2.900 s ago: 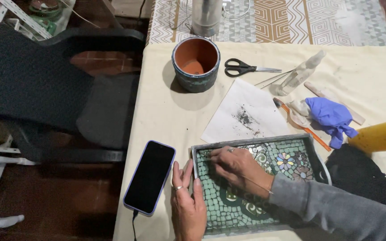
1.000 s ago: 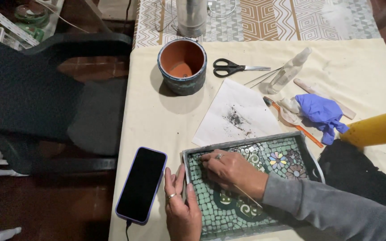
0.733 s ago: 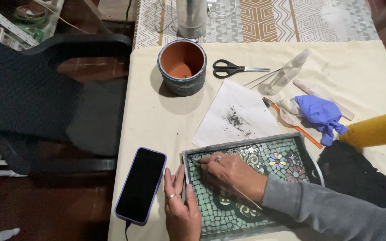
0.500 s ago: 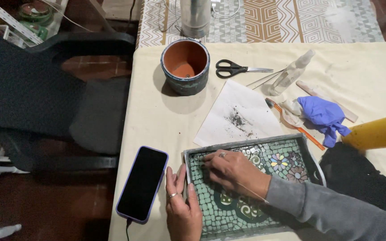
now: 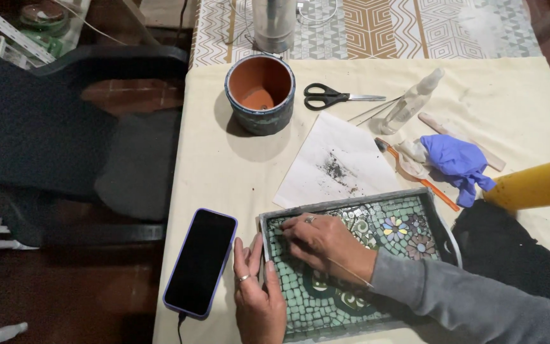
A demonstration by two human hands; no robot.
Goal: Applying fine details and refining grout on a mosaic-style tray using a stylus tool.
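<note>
The right hand point(image 5: 326, 243) lies curled on the mosaic tray point(image 5: 415, 199), fingertips pressed to the green tiles near its far left corner; whether it pinches anything cannot be told. A thin stick point(image 5: 346, 272) runs under the wrist. The left hand point(image 5: 257, 294) rests flat, fingers together, against the tray's left rim, holding nothing. The tray sits at the table's near edge. Just left of the left hand lies a dark smartphone point(image 5: 201, 261) in a lilac case. Beyond the tray is a white paper point(image 5: 338, 162) dusted with dark grit, then a terracotta pot point(image 5: 260, 93), black scissors point(image 5: 333, 97) and a clear spray bottle point(image 5: 413, 102). A blue glove point(image 5: 458, 159) lies right of the paper.
</note>
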